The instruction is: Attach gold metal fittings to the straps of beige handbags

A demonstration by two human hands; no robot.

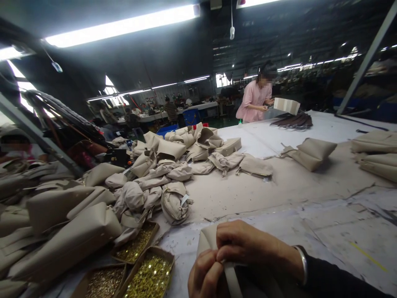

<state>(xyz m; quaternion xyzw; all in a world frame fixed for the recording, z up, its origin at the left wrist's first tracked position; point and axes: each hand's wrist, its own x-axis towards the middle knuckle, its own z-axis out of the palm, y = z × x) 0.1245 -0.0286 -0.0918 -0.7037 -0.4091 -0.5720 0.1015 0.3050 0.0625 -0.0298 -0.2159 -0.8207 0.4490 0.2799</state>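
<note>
At the bottom edge of the view both of my hands pinch a beige bag piece (pixel 207 239) with a pale strap running down from it. My left hand (pixel 204 276) grips it from below. My right hand (pixel 248 244), with a bangle on the wrist and a dark sleeve, closes over the top of it. Just to the left of my hands stand cardboard trays of small gold metal fittings (pixel 151 276).
A heap of beige bags (pixel 149 174) covers the left of the white table (pixel 279 186). More bags (pixel 310 153) lie at the right. A person in pink (pixel 254 101) handles a box at the far end. Other workers sit beyond.
</note>
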